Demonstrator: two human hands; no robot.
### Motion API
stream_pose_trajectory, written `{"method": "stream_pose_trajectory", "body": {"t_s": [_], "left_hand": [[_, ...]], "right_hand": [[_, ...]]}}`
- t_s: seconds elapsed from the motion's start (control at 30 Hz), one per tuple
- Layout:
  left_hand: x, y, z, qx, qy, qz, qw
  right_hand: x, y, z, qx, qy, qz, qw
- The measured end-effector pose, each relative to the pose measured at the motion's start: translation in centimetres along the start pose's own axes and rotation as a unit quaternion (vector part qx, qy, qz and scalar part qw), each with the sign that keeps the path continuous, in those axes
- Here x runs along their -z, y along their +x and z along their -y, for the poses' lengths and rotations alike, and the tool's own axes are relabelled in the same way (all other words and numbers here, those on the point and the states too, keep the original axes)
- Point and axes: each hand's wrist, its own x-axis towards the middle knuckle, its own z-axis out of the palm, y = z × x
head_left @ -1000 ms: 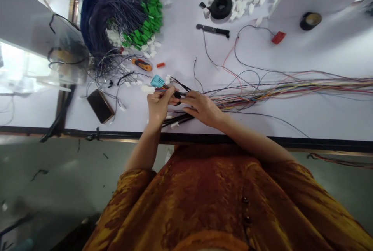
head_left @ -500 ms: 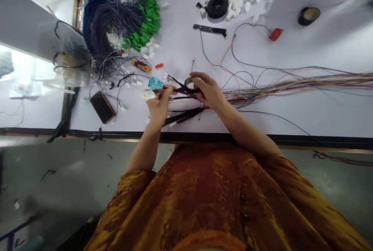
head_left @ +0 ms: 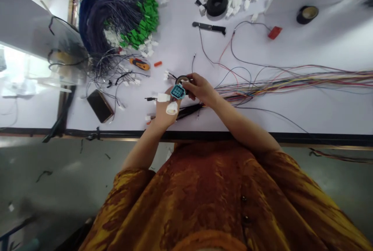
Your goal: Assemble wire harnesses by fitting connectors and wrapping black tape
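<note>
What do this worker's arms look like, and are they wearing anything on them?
The left grip and right grip are human hands, with no gloves or watch visible. Both forearms are uncovered; loose, patterned sleeves in rusty brown and mustard gold end around the elbows.

The long wires point(head_left: 320, 77) run out past the right edge, and the left hand's point(head_left: 166, 112) fingertips are hidden behind the blue connector point(head_left: 178, 92).
</note>
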Motion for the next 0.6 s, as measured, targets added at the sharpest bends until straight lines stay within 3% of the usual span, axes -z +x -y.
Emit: {"method": "stream_pose_trajectory", "body": {"t_s": [0.07,0.17,0.27,0.37,0.47,0.6], "left_hand": [[0.0,-0.1,0.9,0.038,-0.029,-0.028,0.998],[-0.3,0.5,2.3,0.106,-0.123,-0.092,0.982],[-1.0,1.3,3.3,0.087,-0.186,-0.016,0.978],[-1.8,2.0,3.4,0.064,-0.175,0.066,0.98],[-2.0,2.8,2.5,0.086,-0.144,0.051,0.984],[-1.6,4.4,0.8,0.098,-0.088,0.041,0.99]], "right_hand": [[0.3,0.8,0.1,-0.054,0.078,-0.01,0.995],[1.1,0.2,-0.9,-0.057,0.13,-0.062,0.988],[2.3,-1.0,-1.9,-0.044,0.12,-0.088,0.988],[3.0,-2.2,-2.1,-0.043,0.107,-0.107,0.988],[2.4,-3.7,-1.9,-0.003,0.043,-0.095,0.995],[-0.9,-5.9,-3.5,0.081,-0.086,-0.126,0.985]]}}
